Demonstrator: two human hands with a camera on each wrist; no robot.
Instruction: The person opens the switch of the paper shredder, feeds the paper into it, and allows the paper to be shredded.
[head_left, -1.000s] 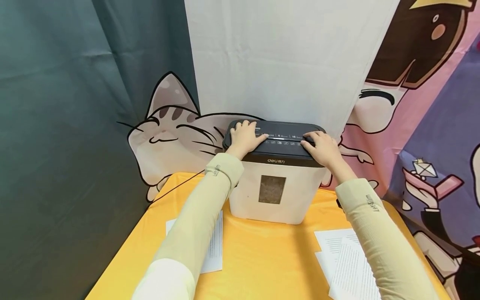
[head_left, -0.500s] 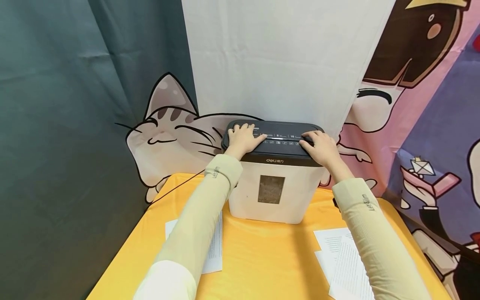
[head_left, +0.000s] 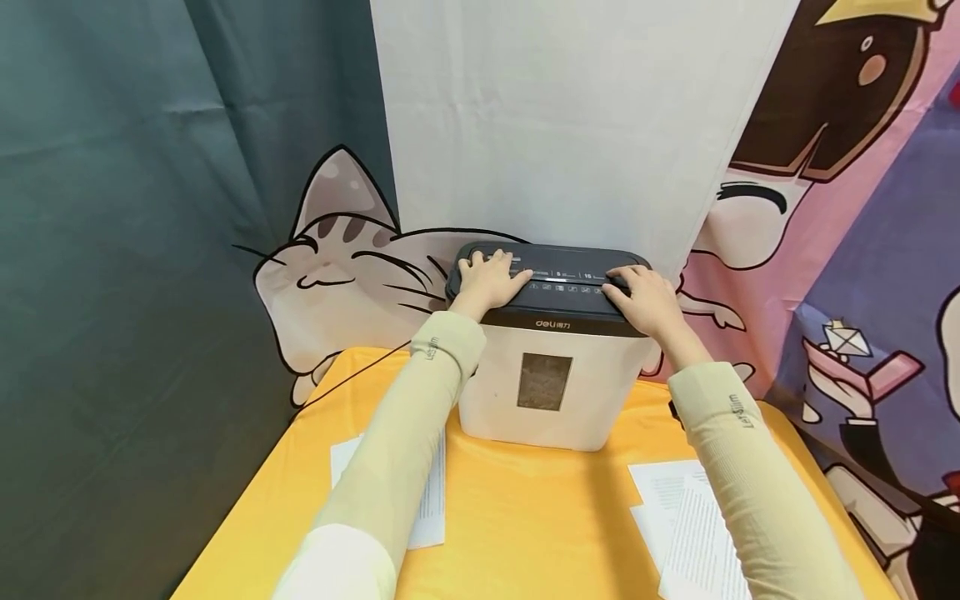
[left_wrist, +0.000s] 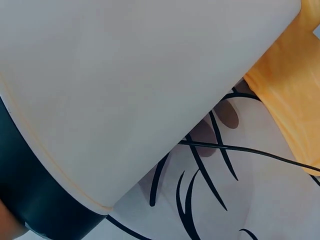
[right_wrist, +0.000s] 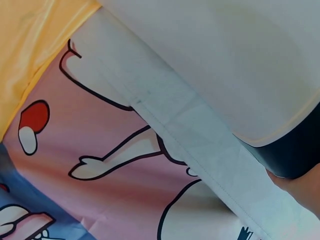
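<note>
A paper shredder with a white bin, a dark window and a black top stands at the back of the table. On the left part of its black top rests my left hand, fingers spread. My right hand lies over the top's right end, fingers and thumb reaching onto it. The left wrist view mostly shows the white bin, with a bit of hand at the lower left edge. In the right wrist view, part of my right hand touches the black rim.
Printed sheets lie partly under my left forearm; more printed sheets lie by the right forearm. A thin black cable runs left from the shredder across the yellow tablecloth. Printed curtains hang close behind.
Both hands stay on the shredder's top, and the shredder has not moved on the table. The view shifts slightly.
</note>
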